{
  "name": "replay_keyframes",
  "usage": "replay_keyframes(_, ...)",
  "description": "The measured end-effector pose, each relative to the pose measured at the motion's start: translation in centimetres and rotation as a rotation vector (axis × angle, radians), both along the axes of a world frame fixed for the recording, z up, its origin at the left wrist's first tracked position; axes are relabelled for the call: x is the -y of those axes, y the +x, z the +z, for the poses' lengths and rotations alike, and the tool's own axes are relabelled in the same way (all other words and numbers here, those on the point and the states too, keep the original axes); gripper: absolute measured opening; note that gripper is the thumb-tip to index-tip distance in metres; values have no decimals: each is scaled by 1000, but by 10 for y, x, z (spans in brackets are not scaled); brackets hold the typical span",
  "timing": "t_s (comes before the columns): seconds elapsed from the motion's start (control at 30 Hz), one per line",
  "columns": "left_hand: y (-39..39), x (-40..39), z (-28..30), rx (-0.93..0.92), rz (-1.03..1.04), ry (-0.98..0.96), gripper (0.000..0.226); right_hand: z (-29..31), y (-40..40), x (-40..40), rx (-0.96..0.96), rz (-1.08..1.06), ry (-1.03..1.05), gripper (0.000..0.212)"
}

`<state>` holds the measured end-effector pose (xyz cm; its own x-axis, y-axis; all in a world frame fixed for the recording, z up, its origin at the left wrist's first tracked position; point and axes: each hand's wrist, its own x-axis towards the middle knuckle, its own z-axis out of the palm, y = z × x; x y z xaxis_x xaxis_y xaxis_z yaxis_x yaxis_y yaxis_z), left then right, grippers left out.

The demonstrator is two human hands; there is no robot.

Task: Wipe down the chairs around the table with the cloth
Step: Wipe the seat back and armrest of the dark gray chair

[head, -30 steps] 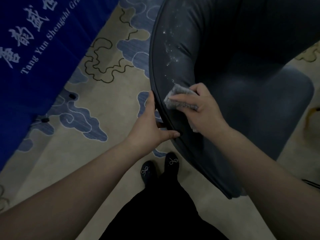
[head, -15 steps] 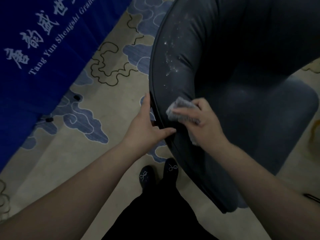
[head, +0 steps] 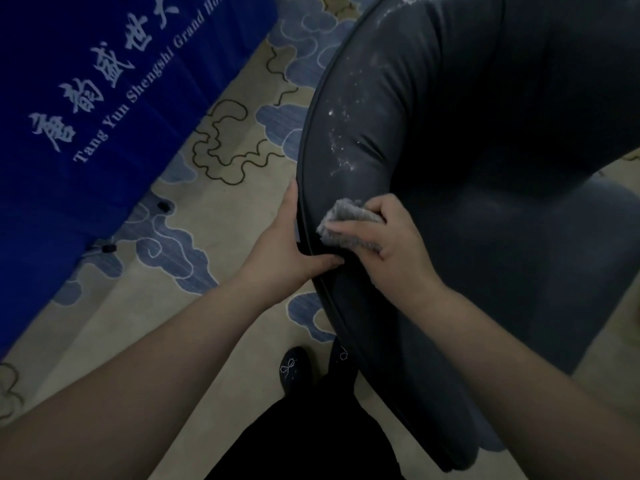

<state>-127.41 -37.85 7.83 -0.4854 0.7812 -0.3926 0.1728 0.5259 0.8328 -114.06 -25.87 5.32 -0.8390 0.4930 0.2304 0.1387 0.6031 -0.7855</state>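
Observation:
A dark blue-grey padded chair (head: 485,168) fills the right side, seen from behind and above its curved backrest. White dusty specks (head: 341,147) mark the padding near the backrest's rim. My right hand (head: 391,244) presses a crumpled grey cloth (head: 343,221) against the inner side of the backrest, just below the specks. My left hand (head: 291,251) grips the piped outer edge of the backrest, thumb on the inside and fingers behind.
A blue table skirt (head: 86,116) with white lettering hangs at the left. Beige carpet (head: 207,306) with blue cloud patterns covers the floor. My dark shoes (head: 294,368) stand right behind the chair back. The chair seat (head: 571,271) lies at the right.
The view has shifted so the chair sits lower and to the right. My right hand with the cloth has slid slightly along the backrest padding; my left hand keeps its grip on the rim.

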Motion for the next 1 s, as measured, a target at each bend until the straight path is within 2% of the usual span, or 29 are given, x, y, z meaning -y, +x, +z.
replay_keyframes(0.13,2,0,-3,2,29,-7,117,2,-42,-28,23,-54,170,25)
replay_keyframes(0.23,0,1,-6,-12,44,0,118,1,-56,-32,7,-165,35,31)
replay_keyframes(0.43,-18,-13,-7,-33,51,27,114,-7,-22,-9,-32,-97,42,33)
replay_keyframes(0.53,-32,-27,-4,-29,23,39,114,-4,-54,-36,-5,-138,131,32)
replay_keyframes(0.67,-54,-45,-2,-43,-24,47,117,-4,-86,-63,6,-261,7,35)
replay_keyframes(0.8,-65,-52,-4,25,-123,41,112,-7,-47,-30,-26,-207,-58,33)
replay_keyframes(0.93,-67,-50,-7,60,-129,43,116,-1,-51,-34,29,-202,3,28)
replay_keyframes(1.0,-69,-51,-8,72,-128,46,118,1,-77,-57,38,-290,57,30)
